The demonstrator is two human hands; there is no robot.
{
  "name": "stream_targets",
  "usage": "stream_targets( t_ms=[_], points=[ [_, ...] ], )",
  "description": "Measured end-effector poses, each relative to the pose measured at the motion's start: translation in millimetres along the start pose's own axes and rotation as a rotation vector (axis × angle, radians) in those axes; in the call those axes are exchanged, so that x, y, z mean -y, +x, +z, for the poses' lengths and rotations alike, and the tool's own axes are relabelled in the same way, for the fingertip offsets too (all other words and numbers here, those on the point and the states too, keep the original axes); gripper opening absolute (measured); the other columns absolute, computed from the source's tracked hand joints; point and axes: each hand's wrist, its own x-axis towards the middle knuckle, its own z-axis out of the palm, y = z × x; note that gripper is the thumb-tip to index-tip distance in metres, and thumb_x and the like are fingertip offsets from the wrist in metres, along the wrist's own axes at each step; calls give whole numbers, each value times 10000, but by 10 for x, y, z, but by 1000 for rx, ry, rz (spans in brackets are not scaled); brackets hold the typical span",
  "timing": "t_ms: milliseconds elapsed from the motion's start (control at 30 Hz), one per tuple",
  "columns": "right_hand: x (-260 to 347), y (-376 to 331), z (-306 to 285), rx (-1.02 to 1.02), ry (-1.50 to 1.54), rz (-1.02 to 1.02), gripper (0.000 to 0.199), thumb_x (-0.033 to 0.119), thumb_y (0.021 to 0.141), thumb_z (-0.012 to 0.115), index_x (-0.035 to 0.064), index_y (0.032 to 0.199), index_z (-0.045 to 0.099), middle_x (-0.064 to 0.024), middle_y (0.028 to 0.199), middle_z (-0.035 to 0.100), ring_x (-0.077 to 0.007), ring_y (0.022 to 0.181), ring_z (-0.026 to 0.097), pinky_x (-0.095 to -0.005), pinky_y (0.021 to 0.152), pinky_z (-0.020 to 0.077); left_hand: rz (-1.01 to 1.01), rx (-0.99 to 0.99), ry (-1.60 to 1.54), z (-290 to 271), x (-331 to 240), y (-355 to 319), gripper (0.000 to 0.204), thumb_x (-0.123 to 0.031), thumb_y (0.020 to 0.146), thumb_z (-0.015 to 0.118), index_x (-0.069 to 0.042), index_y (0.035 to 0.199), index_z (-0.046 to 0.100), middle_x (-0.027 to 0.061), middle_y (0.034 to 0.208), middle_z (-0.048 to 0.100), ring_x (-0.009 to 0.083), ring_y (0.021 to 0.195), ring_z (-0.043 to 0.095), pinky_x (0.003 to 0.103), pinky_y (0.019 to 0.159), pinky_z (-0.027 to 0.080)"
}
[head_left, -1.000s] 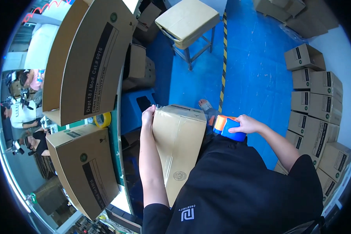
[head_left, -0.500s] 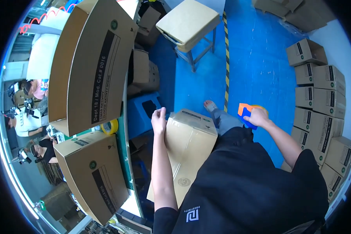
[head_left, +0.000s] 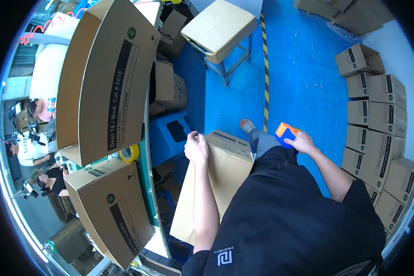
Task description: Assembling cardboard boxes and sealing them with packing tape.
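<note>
A brown cardboard carton (head_left: 230,168) with clear tape across it stands tilted before my legs, partly hidden by my left forearm and shirt. My left hand (head_left: 197,148) is at its upper left edge, fingers curled in; whatever they hold, if anything, is hidden. Out to the right, my right hand (head_left: 301,142) grips an orange and blue tape dispenser (head_left: 286,133), held apart from the carton.
On the green-edged table (head_left: 145,172) at left stand a large open carton (head_left: 92,106) and a second carton (head_left: 110,202), with a yellow tape roll (head_left: 129,152) between them. A padded stool (head_left: 221,30) is ahead. Stacked cartons (head_left: 377,119) line the right wall. Co-workers sit far left.
My left hand has shifted right and slightly down, over the carton's edge, its fingers more curled. My right hand has drifted slightly left with the tape dispenser, which has turned a little.
</note>
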Motion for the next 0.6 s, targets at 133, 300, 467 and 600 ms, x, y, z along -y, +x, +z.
stream_targets(
  t_ms=[133,300,467,600],
  points=[
    [-24,6,-11,9,66,-18,560,548,772,689,62,1048,708,-182,1033,703,-336,969,669,-444,812,521,12,-10,42,49,-34,5,312,-399,895,620,-115,906,749,93,904,721,321,835,693,409,753,527],
    [-41,-8,-2,-41,126,-71,520,547,777,677,65,961,739,-178,937,715,-341,889,683,-448,792,524,147,-43,-26,74,61,18,367,-457,870,675,-103,811,754,92,789,703,267,753,682,367,706,512],
    [-11,55,-37,22,93,-60,546,567,780,670,80,1023,721,-161,1013,711,-337,955,671,-452,799,524,636,-119,-17,21,112,-96,328,-343,807,756,-79,631,674,43,745,674,220,882,664,407,881,468],
    [-4,112,-18,11,97,-46,540,577,784,663,90,1011,726,-165,1008,709,-343,949,669,-457,800,523,1081,135,107,-22,81,-742,354,-400,794,748,-55,864,710,66,948,698,246,1104,612,504,1104,311]
  ],
)
